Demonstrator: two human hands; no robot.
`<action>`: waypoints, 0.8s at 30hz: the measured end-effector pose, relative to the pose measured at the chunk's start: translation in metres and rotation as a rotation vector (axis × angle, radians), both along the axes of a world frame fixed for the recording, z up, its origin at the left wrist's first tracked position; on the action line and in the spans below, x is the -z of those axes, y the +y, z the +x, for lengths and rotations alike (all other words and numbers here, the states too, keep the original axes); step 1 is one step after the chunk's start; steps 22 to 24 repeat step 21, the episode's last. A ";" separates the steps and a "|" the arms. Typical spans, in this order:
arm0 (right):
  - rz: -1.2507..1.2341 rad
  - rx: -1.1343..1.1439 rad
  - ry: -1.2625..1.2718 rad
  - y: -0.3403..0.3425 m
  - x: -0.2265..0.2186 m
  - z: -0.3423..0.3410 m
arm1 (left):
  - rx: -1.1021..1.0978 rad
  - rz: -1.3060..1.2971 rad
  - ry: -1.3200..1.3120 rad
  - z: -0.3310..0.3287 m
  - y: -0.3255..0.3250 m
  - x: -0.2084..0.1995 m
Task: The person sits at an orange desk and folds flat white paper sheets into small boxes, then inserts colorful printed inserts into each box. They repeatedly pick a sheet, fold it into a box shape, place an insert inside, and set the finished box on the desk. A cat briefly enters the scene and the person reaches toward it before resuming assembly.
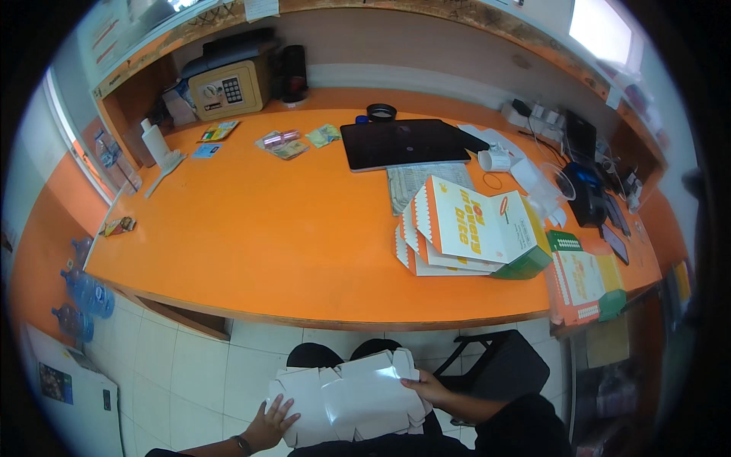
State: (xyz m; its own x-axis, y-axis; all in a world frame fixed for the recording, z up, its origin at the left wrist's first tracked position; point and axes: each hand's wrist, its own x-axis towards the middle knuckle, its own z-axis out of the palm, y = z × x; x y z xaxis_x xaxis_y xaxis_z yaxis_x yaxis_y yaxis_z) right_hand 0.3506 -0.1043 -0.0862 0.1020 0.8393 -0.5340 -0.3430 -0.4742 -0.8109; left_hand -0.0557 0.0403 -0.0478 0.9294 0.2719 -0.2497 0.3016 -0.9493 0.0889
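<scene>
A stack of flat white carton blanks [365, 397] with notched edges and flaps lies over my lap, glossy plain side up. My left hand [268, 425] rests at its left edge, fingers spread on top of the board. At the right edge my right hand [429, 388] grips the blanks, thumb on top and the other fingers mostly hidden beneath. Beyond, on the orange desk [251, 228], sits a fanned pile of printed cartons [468, 228] in white, orange and green. One more printed carton [582, 278] lies at the desk's right end.
A closed black laptop [407, 143] lies on the desk behind the pile. At the back left stand a small safe [228, 90] and a white bottle [154, 142]. A black chair [502, 373] is near my right arm. Water bottles [90, 293] stand on the left floor.
</scene>
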 end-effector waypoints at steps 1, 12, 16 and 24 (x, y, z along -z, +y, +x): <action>-0.002 0.014 -0.031 0.001 0.002 0.004 | -0.009 0.035 0.004 0.005 0.002 -0.002; -0.039 0.046 -0.008 -0.031 -0.021 0.055 | -1.515 -1.116 -1.040 0.028 -0.042 0.012; -0.166 -0.010 -0.085 -0.032 -0.020 0.056 | -1.344 -1.216 -0.989 0.062 -0.043 -0.009; -0.198 0.030 -0.035 -0.025 -0.012 0.057 | -1.099 -0.565 -0.746 0.105 -0.060 -0.048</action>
